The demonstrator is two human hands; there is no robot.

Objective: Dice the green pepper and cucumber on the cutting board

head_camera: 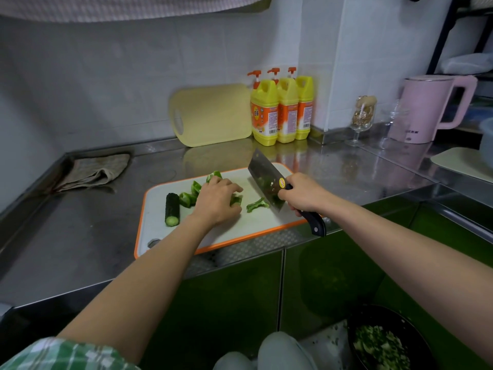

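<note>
A white cutting board with an orange rim (149,231) lies at the counter's front edge. A short dark cucumber piece (172,209) lies on its left side. Green pepper strips (190,194) are scattered behind and beside my left hand (217,202), which curls over a pepper piece (236,201) and holds it down. One cut pepper strip (256,205) lies between my hands. My right hand (302,194) grips the black handle of a cleaver (265,181), whose blade is tilted with its edge just right of that strip.
A folded rag (93,172) lies at the back left of the steel counter. A yellow cutting board (210,114) and three yellow detergent bottles (281,110) stand against the wall. A glass (362,116) and pink kettle (424,108) are at right. A dark bin of scraps (381,343) sits on the floor.
</note>
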